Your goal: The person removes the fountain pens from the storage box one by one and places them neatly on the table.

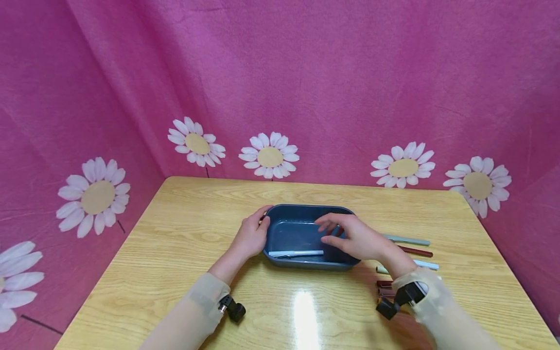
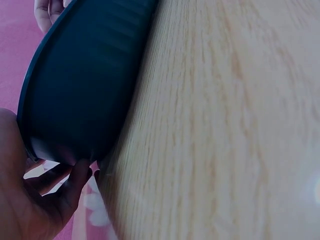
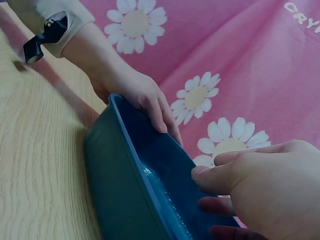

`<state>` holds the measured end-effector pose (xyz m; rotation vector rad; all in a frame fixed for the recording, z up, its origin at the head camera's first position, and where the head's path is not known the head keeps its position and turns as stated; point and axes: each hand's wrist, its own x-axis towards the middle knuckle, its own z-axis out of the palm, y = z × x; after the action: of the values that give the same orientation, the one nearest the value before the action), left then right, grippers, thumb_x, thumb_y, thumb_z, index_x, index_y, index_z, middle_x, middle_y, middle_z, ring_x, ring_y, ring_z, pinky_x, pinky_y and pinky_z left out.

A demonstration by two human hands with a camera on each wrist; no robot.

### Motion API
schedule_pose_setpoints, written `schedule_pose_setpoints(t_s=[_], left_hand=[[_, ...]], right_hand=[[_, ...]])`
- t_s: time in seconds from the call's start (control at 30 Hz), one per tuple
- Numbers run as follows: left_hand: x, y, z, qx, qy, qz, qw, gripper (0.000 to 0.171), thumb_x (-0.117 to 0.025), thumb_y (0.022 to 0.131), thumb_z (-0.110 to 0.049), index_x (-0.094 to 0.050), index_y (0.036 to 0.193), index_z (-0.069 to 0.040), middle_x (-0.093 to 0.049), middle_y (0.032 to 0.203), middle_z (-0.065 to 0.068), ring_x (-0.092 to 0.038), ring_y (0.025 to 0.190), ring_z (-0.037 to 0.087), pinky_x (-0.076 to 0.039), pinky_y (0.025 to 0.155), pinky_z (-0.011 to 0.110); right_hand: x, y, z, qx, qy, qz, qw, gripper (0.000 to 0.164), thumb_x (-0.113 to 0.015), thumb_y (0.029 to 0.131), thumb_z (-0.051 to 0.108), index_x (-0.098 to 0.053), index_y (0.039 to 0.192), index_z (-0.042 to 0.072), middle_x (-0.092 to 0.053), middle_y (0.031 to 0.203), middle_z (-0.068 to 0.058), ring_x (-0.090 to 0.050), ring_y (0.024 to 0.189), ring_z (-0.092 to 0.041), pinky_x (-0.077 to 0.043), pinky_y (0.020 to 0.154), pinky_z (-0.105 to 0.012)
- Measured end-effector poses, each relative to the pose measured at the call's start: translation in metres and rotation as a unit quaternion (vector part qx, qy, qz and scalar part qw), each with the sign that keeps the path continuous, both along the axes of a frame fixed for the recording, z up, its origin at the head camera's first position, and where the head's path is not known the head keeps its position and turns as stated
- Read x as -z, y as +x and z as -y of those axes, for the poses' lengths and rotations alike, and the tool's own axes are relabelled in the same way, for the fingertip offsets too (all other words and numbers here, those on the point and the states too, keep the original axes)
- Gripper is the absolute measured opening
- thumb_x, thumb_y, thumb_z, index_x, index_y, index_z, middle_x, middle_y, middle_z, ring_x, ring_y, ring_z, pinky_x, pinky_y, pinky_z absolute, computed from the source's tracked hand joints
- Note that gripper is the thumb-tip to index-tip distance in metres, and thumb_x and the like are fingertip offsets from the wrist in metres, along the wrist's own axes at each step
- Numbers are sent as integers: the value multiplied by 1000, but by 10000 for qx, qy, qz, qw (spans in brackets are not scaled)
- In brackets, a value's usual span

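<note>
A dark blue plastic bin (image 1: 297, 265) stands on the table, with a light blue pen (image 1: 302, 253) lying along its near inner side. My left hand (image 1: 254, 235) grips the bin's left end at the rim; the left wrist view shows its fingers (image 2: 75, 185) against the outer wall. Over the right part of the bin hovers my right hand (image 1: 356, 236), its fingers spread and loosely bent, with no pen seen in its grasp. A small dark red patch behind those fingers is too hidden to identify. The right wrist view shows this hand (image 3: 275, 190) above the bin's opening.
Several pens lie in a column right of the bin, among them a grey-green pen (image 1: 409, 240), a dark red pen (image 1: 415, 251) and a pale blue pen (image 1: 426, 264). My right forearm partly covers them. A pink flowered curtain (image 1: 332, 97) borders the wooden table (image 1: 197, 218).
</note>
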<state>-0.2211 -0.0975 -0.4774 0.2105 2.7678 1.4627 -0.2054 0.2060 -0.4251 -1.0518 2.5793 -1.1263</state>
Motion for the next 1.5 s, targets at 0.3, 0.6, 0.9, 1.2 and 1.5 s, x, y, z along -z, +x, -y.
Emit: schedule_pose_setpoints(t_s=[0.3,0.6,0.9,1.2,1.5], left_hand=[[-1,1,0,21,17,51,10000,44,-44,115,-22,-51,158,-13,-60,147,18,-57,134,34,-42,115,54],[0,-1,2,30,45,52,10000,45,-43,115,-22,-50,158,-12,-60,147,18,-58,132,33,-42,115,54],[0,1,1,2,72,130,9999,45,-44,115,-25,-50,158,-14,-59,149,16,-57,134,34,-42,115,55],[1,0,2,9,76,65,9999,44,-44,115,-24,-52,157,-14,-61,145,16,-58,132,33,-42,115,54],[1,1,2,26,96,136,9999,45,-44,115,-24,-51,158,-16,-59,148,16,-56,135,34,-41,116,55]], right_hand=[[7,-6,11,-268,3,100,9996,39,-74,101,10,-64,137,1,-73,118,-12,-69,106,-22,-58,87,-48],[14,-13,26,-501,305,332,9977,39,-74,100,10,-64,136,1,-73,118,-9,-68,108,-24,-58,88,-43],[25,-18,43,-665,486,636,9946,35,-77,97,6,-69,131,3,-73,115,-5,-69,103,-20,-58,89,-39],[31,-18,52,-753,655,699,9926,35,-79,94,2,-71,128,2,-73,109,-6,-69,98,-21,-59,88,-37],[37,-24,56,-730,749,782,9914,32,-77,94,-1,-72,126,3,-69,95,-1,-64,85,-11,-56,79,-30]])
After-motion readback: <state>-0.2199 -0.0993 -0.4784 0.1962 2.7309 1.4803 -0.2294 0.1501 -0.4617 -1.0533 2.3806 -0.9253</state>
